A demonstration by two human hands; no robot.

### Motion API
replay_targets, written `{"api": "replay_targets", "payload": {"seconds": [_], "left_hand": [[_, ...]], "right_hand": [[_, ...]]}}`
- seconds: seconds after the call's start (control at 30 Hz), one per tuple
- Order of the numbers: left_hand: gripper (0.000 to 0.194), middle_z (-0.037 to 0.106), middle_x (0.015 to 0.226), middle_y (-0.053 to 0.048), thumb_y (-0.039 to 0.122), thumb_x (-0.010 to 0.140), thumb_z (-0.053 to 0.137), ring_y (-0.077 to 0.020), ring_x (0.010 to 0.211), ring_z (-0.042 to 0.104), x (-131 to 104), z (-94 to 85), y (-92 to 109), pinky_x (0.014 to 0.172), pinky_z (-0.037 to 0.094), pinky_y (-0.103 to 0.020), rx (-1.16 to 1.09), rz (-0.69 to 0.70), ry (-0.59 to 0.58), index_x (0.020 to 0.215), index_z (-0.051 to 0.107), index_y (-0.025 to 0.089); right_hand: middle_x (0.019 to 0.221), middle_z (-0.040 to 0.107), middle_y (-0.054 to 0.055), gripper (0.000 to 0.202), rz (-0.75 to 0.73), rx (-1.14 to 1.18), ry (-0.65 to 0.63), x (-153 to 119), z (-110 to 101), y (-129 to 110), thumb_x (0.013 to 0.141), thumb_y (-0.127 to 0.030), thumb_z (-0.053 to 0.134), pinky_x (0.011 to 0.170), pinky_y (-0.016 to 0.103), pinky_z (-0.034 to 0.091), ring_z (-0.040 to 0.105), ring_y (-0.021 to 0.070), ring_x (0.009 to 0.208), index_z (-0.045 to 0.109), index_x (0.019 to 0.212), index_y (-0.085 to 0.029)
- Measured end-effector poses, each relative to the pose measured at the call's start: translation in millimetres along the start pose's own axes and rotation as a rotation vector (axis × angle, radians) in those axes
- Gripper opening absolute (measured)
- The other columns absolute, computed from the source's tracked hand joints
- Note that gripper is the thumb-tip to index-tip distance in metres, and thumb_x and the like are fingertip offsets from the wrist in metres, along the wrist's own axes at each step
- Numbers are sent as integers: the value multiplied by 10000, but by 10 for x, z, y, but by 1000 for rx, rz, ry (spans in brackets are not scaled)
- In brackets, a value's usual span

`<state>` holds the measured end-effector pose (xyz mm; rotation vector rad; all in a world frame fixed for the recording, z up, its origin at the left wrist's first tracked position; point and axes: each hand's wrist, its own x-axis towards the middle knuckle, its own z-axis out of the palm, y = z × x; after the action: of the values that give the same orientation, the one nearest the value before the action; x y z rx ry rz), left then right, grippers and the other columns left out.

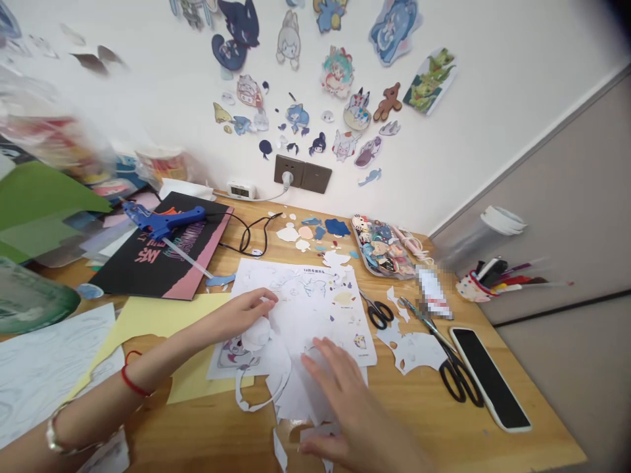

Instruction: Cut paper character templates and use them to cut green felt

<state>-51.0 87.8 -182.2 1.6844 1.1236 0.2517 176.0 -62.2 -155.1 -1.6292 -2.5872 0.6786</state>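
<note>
My left hand (250, 311) reaches over a printed white sheet (296, 309), its fingers stretched out and slightly bent. Just beneath it is a round white paper piece (256, 334); whether the hand touches it I cannot tell. My right hand (340, 387) is open, with fingers spread above loose white paper (308, 387) at the sheet's lower edge. A curved strip of cut paper (263, 401) lies between the hands. Small coloured figures are printed along the sheet's right side. To its right lie small black-handled scissors (378, 315) and larger scissors (453, 368).
A blue glue gun (165, 220) rests on a black folder (148, 263) at the left, its cord trailing right. Yellow paper (167, 315) lies under my left arm. Further right are a tray of figures (379, 246), paper scraps (414, 348), a phone (490, 378) and a pen holder (476, 286).
</note>
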Motion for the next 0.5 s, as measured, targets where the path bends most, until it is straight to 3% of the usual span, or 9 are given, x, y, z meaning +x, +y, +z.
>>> {"api": "replay_targets", "payload": {"seconds": [0.07,0.2,0.33,0.5], "left_hand": [[381,513,782,-3,460,836,350,-135,584,459,-32,-8,-11,525,385,-249,-29,-1,-18,1078,483,198],[363,471,810,5,353,786,428,-116,539,478,-107,-33,-66,462,430,-238,-86,10,-84,1116,448,202],[335,472,826,7,260,735,469,-102,544,492,-158,-66,-159,492,450,-230,-93,21,-93,1063,483,199],[268,467,750,16,289,752,453,-117,564,519,-200,-146,-176,525,455,-237,-64,40,-46,992,503,181]], "right_hand": [[1485,75,84,857,-62,-24,-20,77,87,-109,738,-548,605,1079,501,190,41,285,1353,158,1410,-259],[1474,135,104,668,-71,-56,31,197,239,-45,842,-572,424,1084,495,174,59,266,1353,246,1386,-227],[1430,277,91,465,-63,-129,121,210,298,24,906,-427,378,1059,498,253,205,263,1325,355,1330,-238],[1288,462,119,341,-44,-194,319,148,281,160,862,-225,446,978,501,376,428,264,1184,490,1201,-218]]}}
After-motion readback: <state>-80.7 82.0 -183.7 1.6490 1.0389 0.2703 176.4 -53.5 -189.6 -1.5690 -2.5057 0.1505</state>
